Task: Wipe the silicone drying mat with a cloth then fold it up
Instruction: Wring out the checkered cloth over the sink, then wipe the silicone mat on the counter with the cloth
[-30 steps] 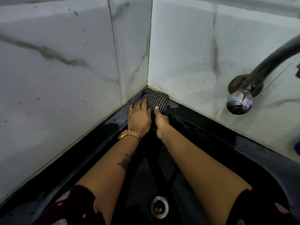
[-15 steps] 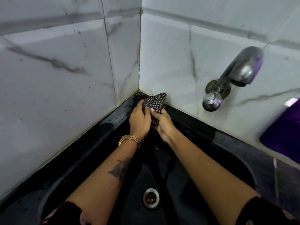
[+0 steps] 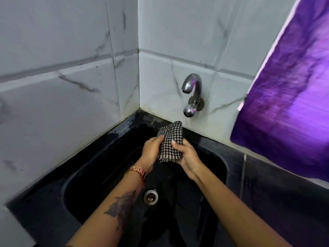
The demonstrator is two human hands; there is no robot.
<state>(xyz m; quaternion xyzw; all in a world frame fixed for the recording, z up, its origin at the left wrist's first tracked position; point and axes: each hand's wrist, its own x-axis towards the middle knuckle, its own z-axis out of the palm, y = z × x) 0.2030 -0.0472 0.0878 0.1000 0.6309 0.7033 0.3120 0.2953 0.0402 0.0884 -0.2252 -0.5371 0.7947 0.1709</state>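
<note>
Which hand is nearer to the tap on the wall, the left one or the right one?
The right hand is nearer: it holds the checked cloth almost straight below the tap. The left hand grips the cloth's other side, farther left of the tap.

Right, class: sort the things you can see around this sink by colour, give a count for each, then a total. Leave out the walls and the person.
Black: 1, the sink
Black-and-white check: 1, the cloth
Silver: 2, the tap and the drain
Purple: 1, the mat
Gold: 1, the watch
Total: 6
</note>
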